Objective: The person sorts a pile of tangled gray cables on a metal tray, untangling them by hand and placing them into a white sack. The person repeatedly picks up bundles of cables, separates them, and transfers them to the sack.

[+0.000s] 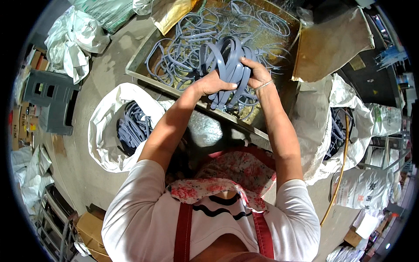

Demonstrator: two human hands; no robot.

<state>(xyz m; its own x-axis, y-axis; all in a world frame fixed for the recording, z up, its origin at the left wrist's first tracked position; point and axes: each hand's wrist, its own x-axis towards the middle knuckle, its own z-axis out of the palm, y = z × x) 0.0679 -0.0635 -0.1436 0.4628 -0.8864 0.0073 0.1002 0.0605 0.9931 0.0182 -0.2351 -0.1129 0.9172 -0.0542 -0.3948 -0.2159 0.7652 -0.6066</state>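
Note:
A bundle of flat grey-blue strips (235, 70), bent into loops, is gripped between my two hands above a shallow metal tray (142, 77). My left hand (213, 84) closes round the bundle's left side, its thumb lying across the strips. On the other side my right hand (257, 74) has its fingers wrapped on the upper right edge. Under and behind the bundle, many more loose grey strips (183, 39) lie tangled in the tray. The lower ends of the held strips hang near the tray's front edge.
A white sack (102, 131) holding grey strips stands at the left, another sack (312, 131) with strips at the right. A thin yellow-brown rod (338, 183) leans on the right one. A dark grey plastic stool (54, 100) lies farther left; a brown board (334, 48) borders the tray.

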